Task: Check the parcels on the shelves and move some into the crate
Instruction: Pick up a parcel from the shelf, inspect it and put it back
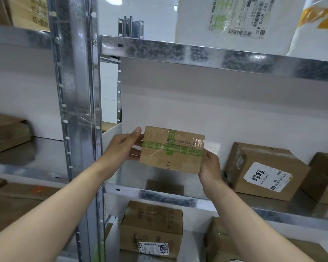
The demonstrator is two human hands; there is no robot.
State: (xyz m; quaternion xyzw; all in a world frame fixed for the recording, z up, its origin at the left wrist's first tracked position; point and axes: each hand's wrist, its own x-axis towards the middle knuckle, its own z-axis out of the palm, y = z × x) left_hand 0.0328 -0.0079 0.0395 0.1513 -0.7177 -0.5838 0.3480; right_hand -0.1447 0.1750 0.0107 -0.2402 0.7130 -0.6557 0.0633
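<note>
Head view: small brown parcel (172, 149) — green-printed tape, clear-taped — gripped by left hand (121, 148) and right hand (210, 165).

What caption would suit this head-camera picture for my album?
A left hand and right hand hold a small green-taped parcel above a metal shelf, near a labelled box.

1. My left arm (51, 205) stretches forward and up, bare
2. My left hand (121, 148) grips the small parcel (172, 150) at its left end, thumb raised to the top corner
3. My right hand (209, 165) holds its lower right corner, right arm (253, 222) extended likewise
</note>
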